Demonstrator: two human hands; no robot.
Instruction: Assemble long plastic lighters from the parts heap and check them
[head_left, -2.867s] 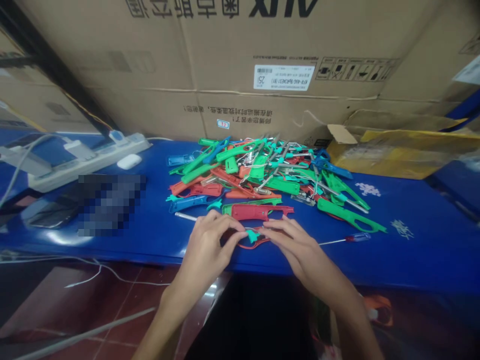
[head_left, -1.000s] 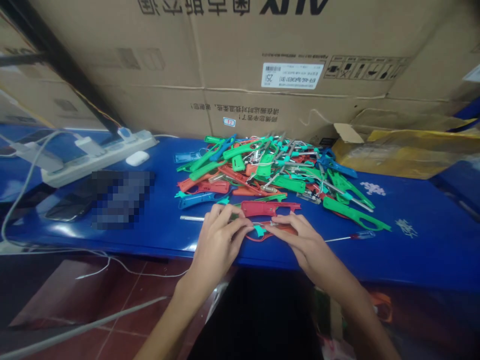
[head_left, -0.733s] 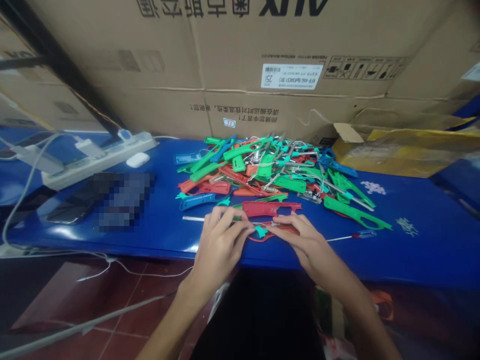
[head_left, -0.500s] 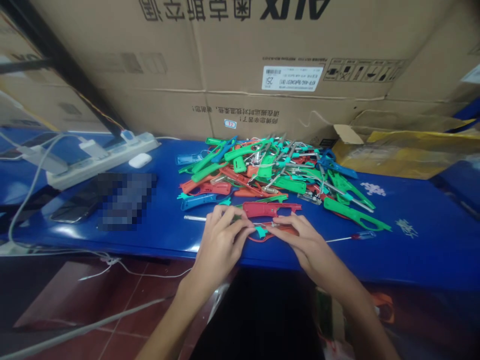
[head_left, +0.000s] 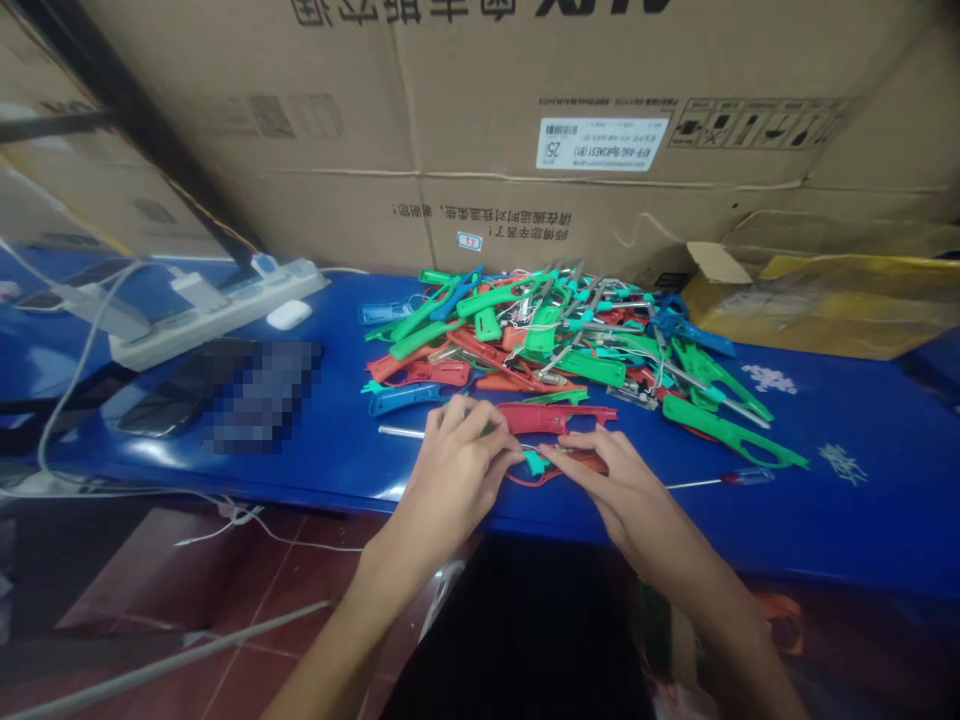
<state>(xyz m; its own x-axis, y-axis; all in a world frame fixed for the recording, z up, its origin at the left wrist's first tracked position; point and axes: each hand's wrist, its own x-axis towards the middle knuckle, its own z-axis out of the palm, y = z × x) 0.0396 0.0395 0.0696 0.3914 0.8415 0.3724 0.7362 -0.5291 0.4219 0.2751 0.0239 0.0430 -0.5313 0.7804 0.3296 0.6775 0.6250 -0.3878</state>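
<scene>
My left hand (head_left: 454, 470) and my right hand (head_left: 619, 485) meet at the front edge of a blue table (head_left: 330, 440). Both pinch a red plastic part (head_left: 551, 470) that carries a small teal piece (head_left: 534, 462) between my fingertips. Just behind it lies another red plastic handle (head_left: 555, 415). Further back sits a heap of green, red, blue and teal plastic parts (head_left: 570, 345) mixed with metal pins. A thin metal rod (head_left: 401, 432) lies left of my left hand.
Large cardboard boxes (head_left: 525, 150) stand behind the table. A white power strip (head_left: 217, 305), a white case (head_left: 289, 314) and a dark phone (head_left: 176, 390) lie at the left. A small screwdriver (head_left: 727, 480) lies right of my hands. An open box with yellow lining (head_left: 817, 300) stands at the right.
My hands stay on the red part, with only small finger movements. The camera has shifted a little, so everything sits slightly further right and higher.
</scene>
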